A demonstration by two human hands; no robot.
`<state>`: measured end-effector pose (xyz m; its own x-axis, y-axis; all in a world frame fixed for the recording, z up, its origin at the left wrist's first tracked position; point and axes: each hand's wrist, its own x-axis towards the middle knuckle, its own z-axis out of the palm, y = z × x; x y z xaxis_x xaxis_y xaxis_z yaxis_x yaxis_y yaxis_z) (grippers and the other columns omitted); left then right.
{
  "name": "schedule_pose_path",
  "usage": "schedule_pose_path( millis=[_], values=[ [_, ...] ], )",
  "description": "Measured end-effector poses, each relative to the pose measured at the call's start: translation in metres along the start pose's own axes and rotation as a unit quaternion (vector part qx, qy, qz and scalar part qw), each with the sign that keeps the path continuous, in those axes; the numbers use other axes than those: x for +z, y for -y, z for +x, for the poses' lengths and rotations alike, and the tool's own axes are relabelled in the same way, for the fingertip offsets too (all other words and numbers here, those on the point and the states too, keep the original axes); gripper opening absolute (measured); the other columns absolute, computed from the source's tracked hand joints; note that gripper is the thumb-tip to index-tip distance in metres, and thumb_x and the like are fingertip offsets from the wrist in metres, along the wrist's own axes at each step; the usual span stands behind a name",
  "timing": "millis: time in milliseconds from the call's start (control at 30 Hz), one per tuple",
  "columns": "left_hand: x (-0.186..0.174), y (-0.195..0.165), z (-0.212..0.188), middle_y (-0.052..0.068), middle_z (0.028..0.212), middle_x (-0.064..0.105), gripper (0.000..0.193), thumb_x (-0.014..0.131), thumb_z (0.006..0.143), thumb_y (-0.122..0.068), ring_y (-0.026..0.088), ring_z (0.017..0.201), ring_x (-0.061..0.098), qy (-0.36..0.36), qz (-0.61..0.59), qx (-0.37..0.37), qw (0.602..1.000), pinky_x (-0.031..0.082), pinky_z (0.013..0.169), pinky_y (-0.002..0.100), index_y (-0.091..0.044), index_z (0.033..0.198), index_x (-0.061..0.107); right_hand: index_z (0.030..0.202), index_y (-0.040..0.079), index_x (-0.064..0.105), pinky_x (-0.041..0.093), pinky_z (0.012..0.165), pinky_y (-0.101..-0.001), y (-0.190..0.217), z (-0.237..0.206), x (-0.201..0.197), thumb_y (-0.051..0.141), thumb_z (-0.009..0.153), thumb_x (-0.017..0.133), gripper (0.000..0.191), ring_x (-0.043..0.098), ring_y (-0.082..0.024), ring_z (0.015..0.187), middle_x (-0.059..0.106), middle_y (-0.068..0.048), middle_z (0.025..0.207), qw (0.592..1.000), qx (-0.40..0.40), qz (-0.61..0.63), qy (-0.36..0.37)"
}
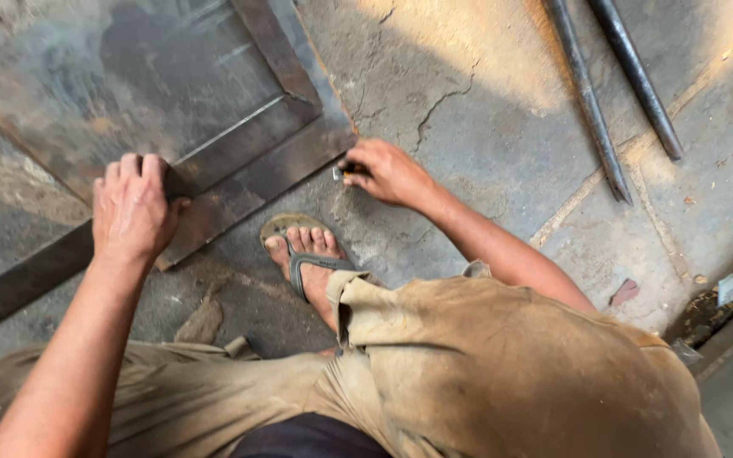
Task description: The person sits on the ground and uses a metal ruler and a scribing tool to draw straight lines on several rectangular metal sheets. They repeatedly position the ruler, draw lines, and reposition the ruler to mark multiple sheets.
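**A:** Starting at the fingertips. Right hand [386, 172]: clenched around a small dark stub [351, 170], pale tip poking out toward the steel, right at the corner of the flat steel frame [248, 182]. Can't tell what the stub is exactly, too small. Touching the frame edge or just shy of it, hard to call.

**B:** And the left hand [131, 208]?

**A:** Laid palm-down on the frame's lower bar, fingers curled over the far edge of that bar, thumb out to the side. Pressing rather than lifting anything, gripping the bar's edge.

**B:** Room around it?

**A:** Frame lying flat on the cracked concrete floor [468, 110], lower edge running diagonally from bottom left up to that corner by the right hand. Open concrete right of the corner, up to 2 dark metal rods [612, 93] lying well apart from the hands. Tight on the near side though: 1 foot in a sandal [303, 254] just beside the bar's edge, between both hands, knees in dusty khaki trousers [502, 373] crowding below.

**B:** Count?

**A:** 1 frame, 1 stub, 2 rods, 1 sandal visible, 2 hands.
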<state>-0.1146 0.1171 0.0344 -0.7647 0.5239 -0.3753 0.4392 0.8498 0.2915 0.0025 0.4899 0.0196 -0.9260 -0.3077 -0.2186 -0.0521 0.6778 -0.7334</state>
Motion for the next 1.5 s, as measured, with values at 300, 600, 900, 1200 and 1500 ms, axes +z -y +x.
schedule_pose_path(
  millis=[300, 600, 900, 1200, 1500],
  values=[
    [0.023, -0.057, 0.078, 0.024, 0.125, 0.059, 0.053, 0.085, 0.085, -0.020, 0.041, 0.120, 0.056, -0.023, -0.066, 0.064, 0.996, 0.047, 0.098, 0.049, 0.001, 0.126, 0.059, 0.109, 0.005, 0.071, 0.054, 0.083, -0.0409, 0.004, -0.010, -0.015, 0.022, 0.091, 0.080, 0.026, 0.067, -0.029, 0.094, 0.068, -0.010, 0.100, 0.997, 0.074, 0.021, -0.026],
    [0.026, -0.057, 0.079, 0.023, 0.124, 0.059, 0.052, 0.084, 0.085, -0.016, 0.039, 0.118, 0.058, -0.008, -0.026, 0.071, 0.997, 0.049, 0.096, 0.050, 0.002, 0.126, 0.058, 0.109, 0.004, 0.070, 0.053, 0.086, -0.0421, -0.003, -0.019, -0.013, 0.021, 0.090, 0.083, 0.029, 0.065, -0.030, 0.098, 0.067, -0.010, 0.102, 0.997, 0.065, 0.000, -0.038],
    [0.021, -0.067, 0.091, 0.027, 0.119, 0.063, 0.030, 0.064, 0.100, -0.015, 0.038, 0.108, 0.065, 0.053, 0.088, 0.099, 0.990, 0.056, 0.088, 0.048, 0.003, 0.122, 0.057, 0.113, 0.004, 0.071, 0.053, 0.089, -0.0408, -0.006, -0.014, -0.013, 0.019, 0.091, 0.082, 0.029, 0.065, -0.029, 0.102, 0.068, -0.010, 0.106, 0.996, 0.066, 0.000, -0.060],
    [0.007, -0.084, 0.096, 0.020, 0.110, 0.063, 0.031, 0.042, 0.110, -0.024, 0.031, 0.097, 0.067, 0.102, 0.181, 0.128, 0.970, 0.057, 0.078, 0.043, 0.002, 0.123, 0.054, 0.112, 0.005, 0.071, 0.052, 0.083, -0.0402, -0.041, 0.010, 0.002, 0.025, 0.096, 0.081, 0.027, 0.062, -0.022, 0.095, 0.066, -0.008, 0.102, 0.985, 0.082, -0.075, -0.134],
    [0.009, -0.088, 0.101, 0.021, 0.109, 0.063, 0.031, 0.040, 0.109, -0.022, 0.029, 0.095, 0.068, 0.121, 0.193, 0.112, 0.967, 0.059, 0.076, 0.040, 0.003, 0.122, 0.053, 0.105, 0.006, 0.072, 0.051, 0.091, -0.0390, -0.040, 0.033, 0.003, 0.021, 0.088, 0.085, 0.026, 0.063, -0.020, 0.098, 0.067, -0.005, 0.102, 0.980, 0.020, -0.116, -0.162]
  ],
)
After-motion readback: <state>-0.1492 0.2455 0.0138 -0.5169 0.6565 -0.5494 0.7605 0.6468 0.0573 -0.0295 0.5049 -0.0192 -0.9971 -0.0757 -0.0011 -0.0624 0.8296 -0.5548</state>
